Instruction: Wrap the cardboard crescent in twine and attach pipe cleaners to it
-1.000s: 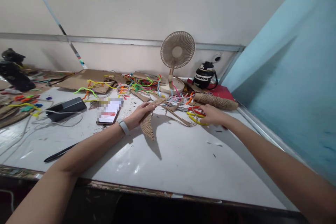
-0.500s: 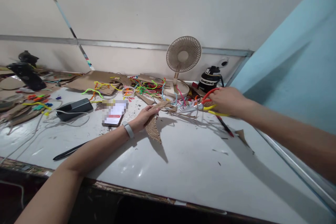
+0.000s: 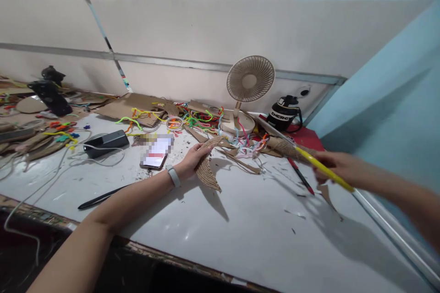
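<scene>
Left hand (image 3: 193, 160) with its grip pinching a curved twine-covered piece (image 3: 208, 176) over the white surface (image 3: 247, 242), right hand (image 3: 338, 168) at the piece's three o'clock, grip grasping yellow-handled scissors (image 3: 321, 168), blades towards ten o'clock, fan (image 3: 250, 80) at one o'clock.
</scene>
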Demonstrator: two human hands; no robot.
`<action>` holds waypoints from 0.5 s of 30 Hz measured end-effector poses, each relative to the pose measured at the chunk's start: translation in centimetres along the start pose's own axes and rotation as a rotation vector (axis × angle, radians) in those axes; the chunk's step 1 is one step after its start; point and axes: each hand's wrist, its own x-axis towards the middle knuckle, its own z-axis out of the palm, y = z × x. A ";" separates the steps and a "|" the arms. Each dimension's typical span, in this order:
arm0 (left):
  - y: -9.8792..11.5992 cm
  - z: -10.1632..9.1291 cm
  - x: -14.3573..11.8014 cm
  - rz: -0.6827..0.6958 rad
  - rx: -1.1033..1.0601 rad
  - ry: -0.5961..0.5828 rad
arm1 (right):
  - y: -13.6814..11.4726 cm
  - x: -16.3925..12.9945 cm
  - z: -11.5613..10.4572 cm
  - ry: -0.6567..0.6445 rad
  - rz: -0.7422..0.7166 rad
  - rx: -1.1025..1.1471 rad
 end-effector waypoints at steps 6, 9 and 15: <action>0.3 0.4 -0.1 0.016 -0.036 0.042 | -4.9 -0.7 9.7 -0.237 -0.126 0.789; 0.4 0.0 0.3 0.024 -0.045 0.055 | -6.8 0.1 11.1 -0.291 -0.237 0.803; 0.8 -0.8 1.0 0.042 -0.113 0.042 | -7.6 -0.1 10.6 -0.329 -0.366 0.330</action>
